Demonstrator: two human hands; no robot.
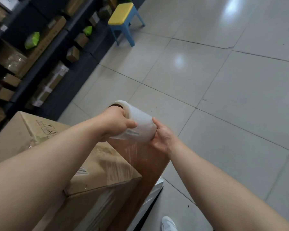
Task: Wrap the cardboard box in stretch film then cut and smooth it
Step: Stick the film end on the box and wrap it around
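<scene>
**Mid-wrap: get tension right, then take the corner**

Gripping stretch-film roll (137, 125) w/ both hands, centre of frame. L hand (117, 124) curled round its upper-left end, thumb laid over the outer wrap. R hand (162, 137) cupped on the lower-right end, thumb on the rim, fingers curled under. Can't tell whether any fingers sit inside the core.

Paying out a sheet of film (140, 157) downward from roll to the cardboard box (107, 165), lower left of frame. Judging by the sheen, already clinging over the box's top near the corner and down its front face. So prob. partway thru wrapping; cut & smooth not yet due.

To do this step well:
- Pull roll away from box to a taut, slack-free sheet.
- Hold both ends level for a square feed, no roping into a cord.
- Brake w/ thumbs on the wrap, not w/ a crushing grip.
- Overlap the band already on.
- Pull firm round corners, the likeliest spots for tears or slips.
- Walk round the box; don't reach over it.

Mind feet: white shoe (168, 224) at bottom edge, near box base. Open tiled floor (223, 80) to the right. Blue stool w/ yellow seat (122, 15) and parcel shelves (40, 47) well apart, upper left.
</scene>
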